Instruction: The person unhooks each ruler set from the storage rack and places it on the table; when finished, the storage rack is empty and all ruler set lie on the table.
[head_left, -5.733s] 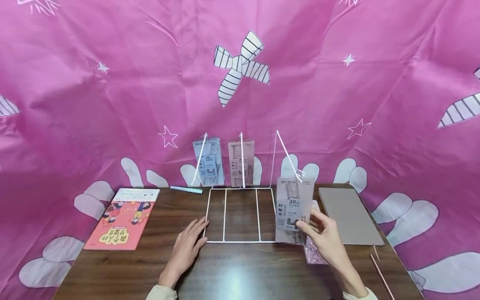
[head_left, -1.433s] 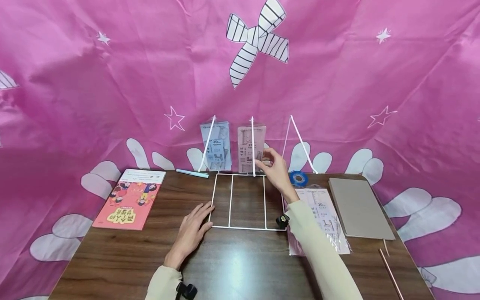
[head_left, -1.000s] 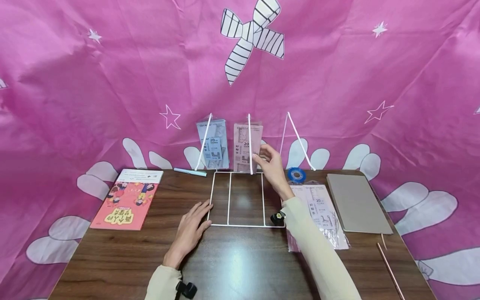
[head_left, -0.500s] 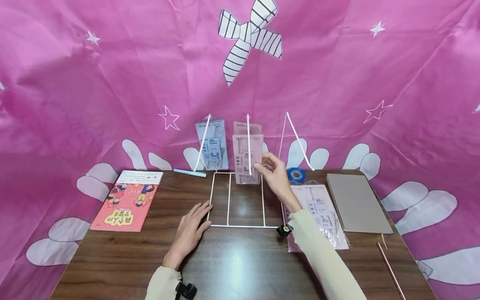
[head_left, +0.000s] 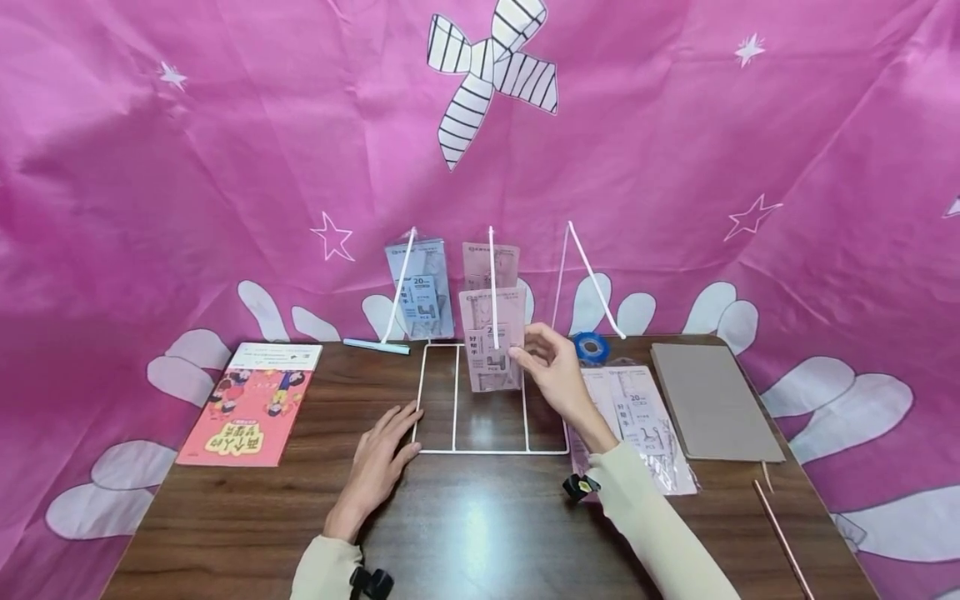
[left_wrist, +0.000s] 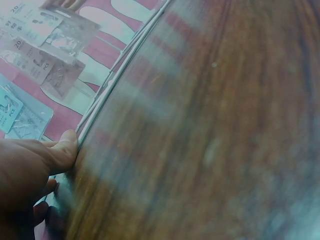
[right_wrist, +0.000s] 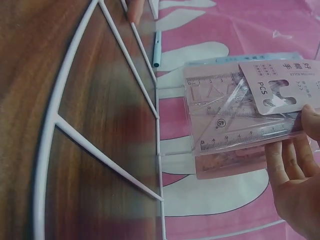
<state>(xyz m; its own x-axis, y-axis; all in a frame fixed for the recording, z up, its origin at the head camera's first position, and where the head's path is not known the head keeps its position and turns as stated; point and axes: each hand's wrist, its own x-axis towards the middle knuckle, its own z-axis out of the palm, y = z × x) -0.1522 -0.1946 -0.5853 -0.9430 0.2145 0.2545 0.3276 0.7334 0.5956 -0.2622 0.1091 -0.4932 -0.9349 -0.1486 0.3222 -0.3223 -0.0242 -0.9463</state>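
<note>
A white wire display rack stands on the table with three sloping arms. On its middle arm, my right hand pinches the right edge of a pink ruler set pack; in the right wrist view, clear rulers and a set square show inside. Behind it, another pink pack hangs on the same arm. Blue ruler set packs hang on the left arm. My left hand rests at the left side of the rack's base, fingers straight, thumb touching the wire in the left wrist view.
Several pink ruler packs lie right of the rack, with a blue tape roll behind. Further right are a grey notebook and a copper-coloured rod. A red book and a light-blue pen lie left.
My right hand first held a pack by the right arm, then moved to the middle arm. There it has drawn the front pink pack forward, away from the one behind. My left hand stays put.
</note>
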